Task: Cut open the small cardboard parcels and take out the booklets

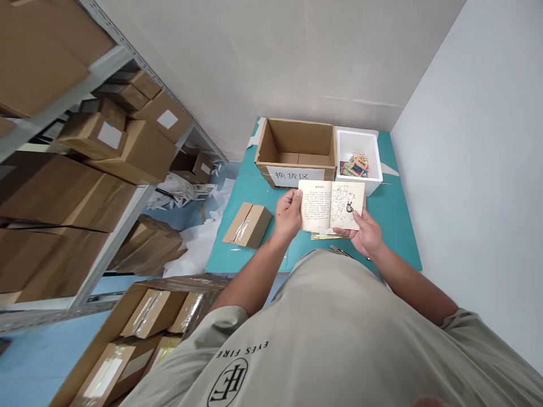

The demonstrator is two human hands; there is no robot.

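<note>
Head view, teal table [394, 217], open carton [303, 138] at back, white foam box [358, 143] just right of it, taped box [251, 225] at left, open book [316, 204] held above table, left hand [288, 215] pinching its left edge, right hand [365, 230] pinching its lower right corner.

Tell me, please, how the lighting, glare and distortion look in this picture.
In the head view, light is soft, shadows faint; the same view shows glare on the tape across the small carton; its wide-angle distortion makes the white shelving lean steeply; in this view too, the open book looks fairly sharp, its characters tiny.
</note>
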